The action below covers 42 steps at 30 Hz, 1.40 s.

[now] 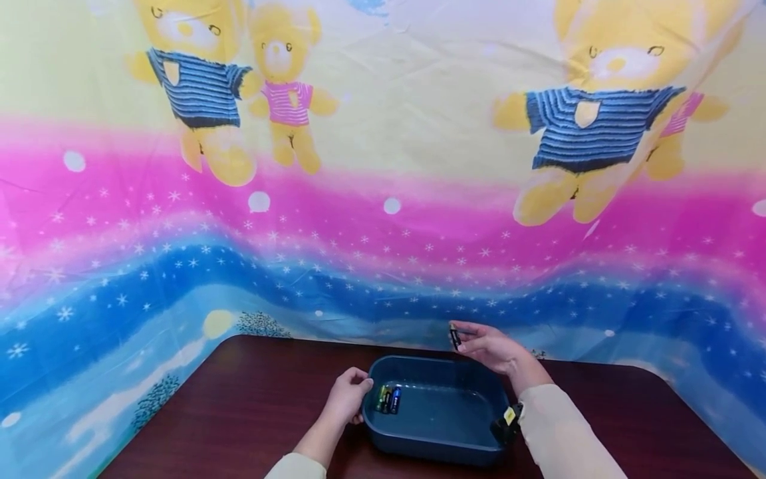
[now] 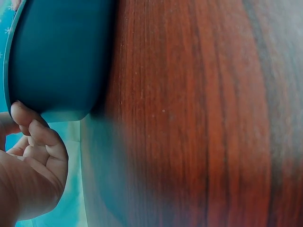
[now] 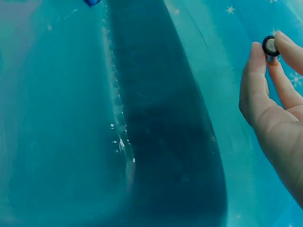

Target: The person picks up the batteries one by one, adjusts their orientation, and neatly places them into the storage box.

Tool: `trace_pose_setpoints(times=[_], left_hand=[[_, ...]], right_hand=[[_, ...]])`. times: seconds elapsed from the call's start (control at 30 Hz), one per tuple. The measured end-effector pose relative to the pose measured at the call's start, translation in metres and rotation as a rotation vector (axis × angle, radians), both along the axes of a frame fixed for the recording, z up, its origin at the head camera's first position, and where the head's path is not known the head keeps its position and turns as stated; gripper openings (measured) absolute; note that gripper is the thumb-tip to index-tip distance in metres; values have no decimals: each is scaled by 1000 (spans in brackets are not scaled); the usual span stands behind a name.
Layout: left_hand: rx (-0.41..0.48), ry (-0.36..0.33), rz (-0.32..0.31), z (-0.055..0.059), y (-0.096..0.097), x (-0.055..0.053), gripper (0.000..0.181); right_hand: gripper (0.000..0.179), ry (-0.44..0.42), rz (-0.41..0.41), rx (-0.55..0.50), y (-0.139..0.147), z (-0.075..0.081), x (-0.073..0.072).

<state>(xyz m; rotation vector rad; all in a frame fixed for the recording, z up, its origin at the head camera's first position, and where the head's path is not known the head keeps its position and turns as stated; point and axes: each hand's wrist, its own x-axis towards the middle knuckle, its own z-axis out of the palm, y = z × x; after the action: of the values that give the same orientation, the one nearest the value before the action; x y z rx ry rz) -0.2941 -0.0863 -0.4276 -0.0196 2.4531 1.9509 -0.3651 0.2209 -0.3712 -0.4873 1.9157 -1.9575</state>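
A dark blue-green plastic basin (image 1: 437, 444) stands on the table. My left hand (image 1: 348, 397) pinches its left rim, thumb on top and the other fingers outside the wall; in the left wrist view the left hand (image 2: 40, 161) shows at the basin's (image 2: 59, 56) corner. Above the far right rim, my right hand (image 1: 487, 347) pinches a dark battery (image 1: 455, 337) between thumb and fingertips. One round end of that battery (image 3: 271, 46) faces the right wrist camera, in the right hand (image 3: 272, 104). Several batteries (image 1: 389, 400) lie side by side inside the basin at its left end.
The dark reddish-brown wooden table (image 1: 239, 412) extends to both sides of the basin. Behind it hangs a cloth (image 1: 383, 253) printed with bears and snowflakes, close to the table's back edge. A black device (image 1: 507, 424) with a yellow label sits at the right wrist.
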Motion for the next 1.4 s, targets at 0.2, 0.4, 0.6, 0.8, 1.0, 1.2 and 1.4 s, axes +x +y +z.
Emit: trace_pose_setpoints(times=[0.2,0.4,0.6,0.8,1.0,1.2,1.4], left_hand=[[-14,7,-4,0,0,0,13],[-48,7,-20,1,1,0,12],[-49,-4,-33,1,2,-1,11],[-52,-20,-40,3,2,0,11],[-63,-23,-44,6,1,1,13],[-54,-60,-81,6,-1,1,14],[-44,-76,-115,6,-3,0,16]], right_hand=[[70,-7,-9,-38,-2,-6,-3],[71,19,21,-48,-7,-11,-8],[70,22,48,-45,-13,-20,-9],[65,73,155,70,-19,-25,-9],[63,64,256,97,-21,-26,-8],[63,17,279,132,-22,-29,-9],[60,-16,336,173,-27,-30,-8]])
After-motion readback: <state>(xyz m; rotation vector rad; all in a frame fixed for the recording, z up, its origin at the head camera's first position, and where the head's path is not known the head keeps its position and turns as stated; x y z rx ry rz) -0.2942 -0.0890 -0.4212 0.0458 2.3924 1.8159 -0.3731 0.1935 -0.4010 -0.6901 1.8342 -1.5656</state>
